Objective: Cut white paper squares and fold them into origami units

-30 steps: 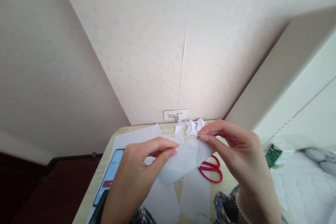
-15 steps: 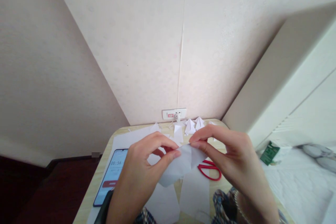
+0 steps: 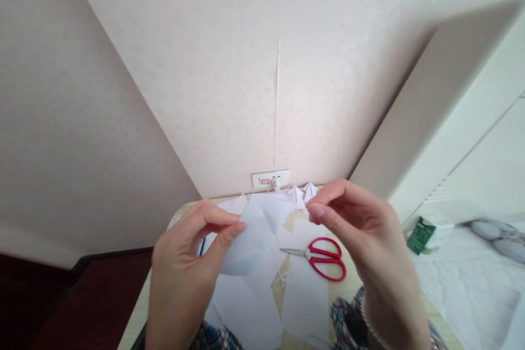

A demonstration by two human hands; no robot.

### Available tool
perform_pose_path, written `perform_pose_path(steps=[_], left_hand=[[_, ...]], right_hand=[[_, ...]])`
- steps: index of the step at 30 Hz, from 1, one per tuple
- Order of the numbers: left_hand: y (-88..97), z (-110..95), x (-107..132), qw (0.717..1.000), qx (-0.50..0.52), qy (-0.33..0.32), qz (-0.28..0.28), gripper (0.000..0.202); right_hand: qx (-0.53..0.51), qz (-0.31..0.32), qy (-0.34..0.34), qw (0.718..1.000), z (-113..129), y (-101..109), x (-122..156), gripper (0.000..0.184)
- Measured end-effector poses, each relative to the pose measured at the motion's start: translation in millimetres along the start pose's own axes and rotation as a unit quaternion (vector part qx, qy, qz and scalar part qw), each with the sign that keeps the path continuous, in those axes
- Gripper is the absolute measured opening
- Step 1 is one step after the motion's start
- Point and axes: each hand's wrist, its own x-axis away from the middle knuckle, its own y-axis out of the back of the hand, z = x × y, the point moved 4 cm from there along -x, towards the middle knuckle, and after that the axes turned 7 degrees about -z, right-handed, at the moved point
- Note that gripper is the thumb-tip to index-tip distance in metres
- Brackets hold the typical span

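My left hand (image 3: 186, 262) pinches a small white sheet of paper (image 3: 250, 238) between thumb and forefinger, holding it up above the table. My right hand (image 3: 356, 229) is apart from that paper. Its thumb and forefinger are pressed together near the folded paper shapes (image 3: 302, 194) at the back of the table. I cannot make out whether anything is in that pinch. Red-handled scissors (image 3: 326, 258) lie on the table between and below my hands.
Several flat white sheets (image 3: 305, 298) lie on the light wooden table (image 3: 356, 284). A wall socket (image 3: 269, 179) sits behind it. A green packet (image 3: 419, 235) and white bedding (image 3: 467, 290) are to the right, dark floor to the left.
My hands held one paper piece together and brought its ends close. They have since separated, and the paper stays in my left hand, which moved left. The camera tilted slightly.
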Motion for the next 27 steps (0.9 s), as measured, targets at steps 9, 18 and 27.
perform_pose_path(steps=[9, 18, 27], left_hand=[[-2.3, -4.4, 1.9, 0.999, 0.029, 0.007, 0.030, 0.019], [-9.0, -11.4, 5.4, 0.999, -0.013, 0.009, 0.046, 0.019], [-6.4, -14.7, 9.8, 1.000, 0.006, 0.005, -0.017, 0.020]], right_hand=[[-0.019, 0.040, 0.004, 0.999, 2.9, -17.5, 1.6, 0.016], [0.013, -0.011, 0.000, 1.000, 1.9, -16.4, 5.4, 0.018], [-0.086, 0.024, -0.093, 0.992, -6.9, -38.2, 11.4, 0.014]])
